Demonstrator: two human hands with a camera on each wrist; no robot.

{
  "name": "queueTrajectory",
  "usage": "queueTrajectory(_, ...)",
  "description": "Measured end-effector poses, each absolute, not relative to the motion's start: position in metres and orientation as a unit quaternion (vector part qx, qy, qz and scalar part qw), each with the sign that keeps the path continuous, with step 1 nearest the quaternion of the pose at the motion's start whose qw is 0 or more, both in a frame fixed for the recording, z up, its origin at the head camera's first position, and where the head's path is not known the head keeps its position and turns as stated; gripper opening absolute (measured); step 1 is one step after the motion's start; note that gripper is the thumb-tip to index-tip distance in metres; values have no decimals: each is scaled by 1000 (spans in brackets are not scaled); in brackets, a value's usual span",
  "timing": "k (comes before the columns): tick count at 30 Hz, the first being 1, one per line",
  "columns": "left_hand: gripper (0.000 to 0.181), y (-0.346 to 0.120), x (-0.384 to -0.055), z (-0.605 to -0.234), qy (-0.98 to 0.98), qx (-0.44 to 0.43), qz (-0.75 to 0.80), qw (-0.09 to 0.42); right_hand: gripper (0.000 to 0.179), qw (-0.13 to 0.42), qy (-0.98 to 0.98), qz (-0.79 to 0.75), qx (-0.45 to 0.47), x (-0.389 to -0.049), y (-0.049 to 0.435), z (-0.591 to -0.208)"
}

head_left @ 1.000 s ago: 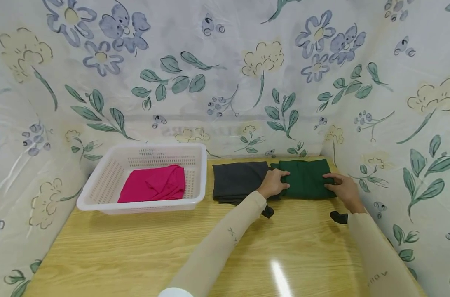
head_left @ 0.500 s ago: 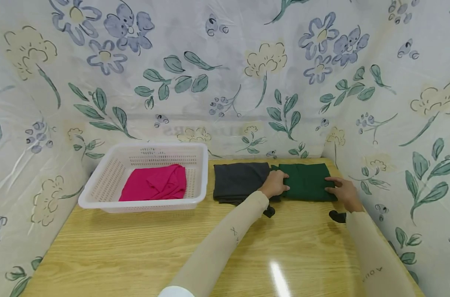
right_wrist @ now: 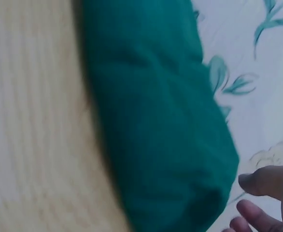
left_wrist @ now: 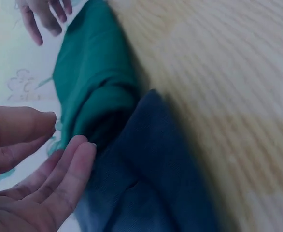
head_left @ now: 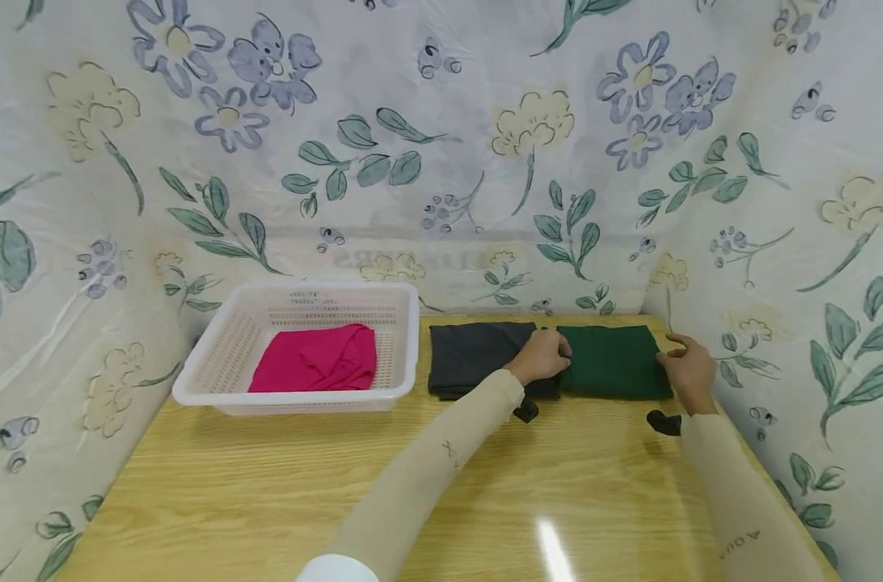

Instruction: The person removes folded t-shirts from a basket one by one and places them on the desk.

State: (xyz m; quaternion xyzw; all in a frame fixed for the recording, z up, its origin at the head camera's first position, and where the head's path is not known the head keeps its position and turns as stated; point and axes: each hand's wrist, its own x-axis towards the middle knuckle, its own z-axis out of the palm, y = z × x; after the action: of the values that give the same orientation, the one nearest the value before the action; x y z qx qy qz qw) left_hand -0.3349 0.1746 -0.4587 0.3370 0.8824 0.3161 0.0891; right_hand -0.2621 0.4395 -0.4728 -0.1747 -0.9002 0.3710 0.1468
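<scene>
Cloth (head_left: 614, 364), grn, btwn L grip (head_left: 541, 356), R grip (head_left: 690, 373)

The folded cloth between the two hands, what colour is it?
The folded cloth is dark green, and it shows best in the head view.

A right hand (right_wrist: 279, 186), thumb and fingers apart, hovers just beside the lower right edge of a green cloth (right_wrist: 153, 106); left of the cloth is a wooden tabletop (right_wrist: 35, 121), right a flowered sheet (right_wrist: 269, 108).
</scene>
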Motion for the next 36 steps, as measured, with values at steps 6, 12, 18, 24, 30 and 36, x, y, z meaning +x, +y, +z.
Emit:
queueTrajectory(6,21,161,-336,-443,866,355,334,111,44,161,-899,387,-124,-267,422,-460)
queueTrajectory(12,22,146,-335,-432,860,368,334,117,44,151,-899,403,-78,-272,401,-447)
queueTrajectory(18,22,126,-335,-418,850,386,342,107,42,149,-899,409,-49,-277,381,-439)
queueTrajectory(24,22,104,-334,-404,846,389,350,103,41,147,-902,407,-13,-283,364,-434)
queueTrajectory(30,18,84,-332,-395,839,388,367,107,43,146,-905,398,19,-286,346,-433)
queueTrajectory(36,17,66,-328,-389,841,395,359,88,43,135,-902,407,40,-284,329,-429)
